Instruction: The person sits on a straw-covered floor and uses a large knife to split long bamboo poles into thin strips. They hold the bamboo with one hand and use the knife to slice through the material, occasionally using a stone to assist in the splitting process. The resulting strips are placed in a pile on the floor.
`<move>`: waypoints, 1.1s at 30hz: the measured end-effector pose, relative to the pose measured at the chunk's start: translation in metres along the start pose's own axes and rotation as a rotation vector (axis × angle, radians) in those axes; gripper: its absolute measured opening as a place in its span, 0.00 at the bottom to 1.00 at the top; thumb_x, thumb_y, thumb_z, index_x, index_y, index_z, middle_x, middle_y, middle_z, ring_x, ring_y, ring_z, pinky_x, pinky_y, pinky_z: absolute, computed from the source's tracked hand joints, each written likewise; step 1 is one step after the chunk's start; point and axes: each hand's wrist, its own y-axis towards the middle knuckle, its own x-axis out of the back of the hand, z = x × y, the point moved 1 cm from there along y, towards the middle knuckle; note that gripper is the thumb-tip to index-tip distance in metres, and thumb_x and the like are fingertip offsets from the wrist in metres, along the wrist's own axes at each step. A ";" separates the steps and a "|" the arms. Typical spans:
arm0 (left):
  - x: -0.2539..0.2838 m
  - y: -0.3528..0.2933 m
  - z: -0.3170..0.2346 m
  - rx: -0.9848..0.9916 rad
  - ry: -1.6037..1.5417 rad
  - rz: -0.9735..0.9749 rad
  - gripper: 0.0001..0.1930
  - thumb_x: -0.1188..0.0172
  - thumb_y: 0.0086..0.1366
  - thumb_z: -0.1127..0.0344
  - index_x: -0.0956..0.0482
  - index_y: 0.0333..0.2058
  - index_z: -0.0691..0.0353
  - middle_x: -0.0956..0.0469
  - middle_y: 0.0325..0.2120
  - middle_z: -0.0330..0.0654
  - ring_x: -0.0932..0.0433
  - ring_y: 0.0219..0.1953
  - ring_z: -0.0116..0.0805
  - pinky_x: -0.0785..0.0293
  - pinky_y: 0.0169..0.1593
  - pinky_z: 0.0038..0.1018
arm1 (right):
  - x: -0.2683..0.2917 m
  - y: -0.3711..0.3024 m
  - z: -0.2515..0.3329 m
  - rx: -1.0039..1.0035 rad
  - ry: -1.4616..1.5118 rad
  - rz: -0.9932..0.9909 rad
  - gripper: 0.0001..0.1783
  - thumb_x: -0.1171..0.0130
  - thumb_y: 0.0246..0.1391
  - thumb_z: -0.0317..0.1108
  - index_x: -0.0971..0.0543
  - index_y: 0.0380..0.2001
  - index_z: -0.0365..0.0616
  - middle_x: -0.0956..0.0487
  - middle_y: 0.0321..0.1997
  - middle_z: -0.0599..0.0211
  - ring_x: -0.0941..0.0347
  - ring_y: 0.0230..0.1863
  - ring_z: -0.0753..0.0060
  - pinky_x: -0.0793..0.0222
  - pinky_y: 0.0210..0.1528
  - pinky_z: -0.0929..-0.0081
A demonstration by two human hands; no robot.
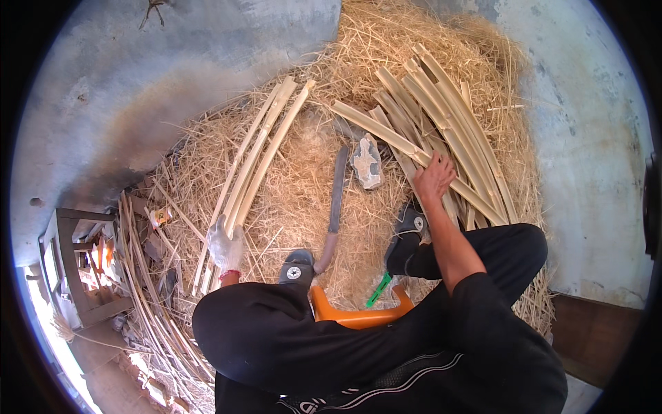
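Observation:
My left hand, in a whitish glove, is closed over the near ends of pale split bamboo strips lying side by side on the left. My bare right hand has its fingers curled over a split bamboo piece. That piece slants across a pile of wider split bamboo lengths on the right. Between my hands lies a long dark-bladed machete, its handle by my left shoe. A grey, pale-patched stone sits beside the blade.
Straw and shavings cover the ground. An orange plastic stool and a green-handled tool are between my legs. Thin bamboo sticks lie at far left, near a wooden frame. Walls rise on both sides.

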 end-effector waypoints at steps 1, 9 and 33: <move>0.010 0.003 -0.004 -0.012 -0.022 -0.035 0.27 0.35 0.62 0.55 0.26 0.59 0.54 0.26 0.52 0.56 0.27 0.55 0.56 0.29 0.58 0.46 | -0.007 0.012 -0.018 0.020 -0.044 0.143 0.26 0.34 0.52 0.47 0.25 0.49 0.45 0.21 0.51 0.51 0.29 0.56 0.48 0.38 0.57 0.56; 0.187 0.074 -0.110 -0.082 -0.440 -0.113 0.31 0.38 0.64 0.46 0.27 0.60 0.58 0.26 0.57 0.53 0.25 0.59 0.47 0.29 0.61 0.45 | 0.032 0.072 -0.011 0.114 0.392 0.348 0.29 0.42 0.58 0.60 0.21 0.51 0.48 0.17 0.39 0.45 0.19 0.39 0.42 0.26 0.41 0.44; 0.451 0.083 -0.323 -0.538 -1.385 -0.551 0.13 0.50 0.74 0.63 0.30 0.48 0.69 0.25 0.36 0.52 0.22 0.34 0.48 0.19 0.50 0.55 | 0.016 -0.199 0.137 -0.423 0.683 1.210 0.42 0.35 0.50 0.58 0.28 0.54 0.30 0.22 0.52 0.38 0.24 0.56 0.41 0.28 0.59 0.56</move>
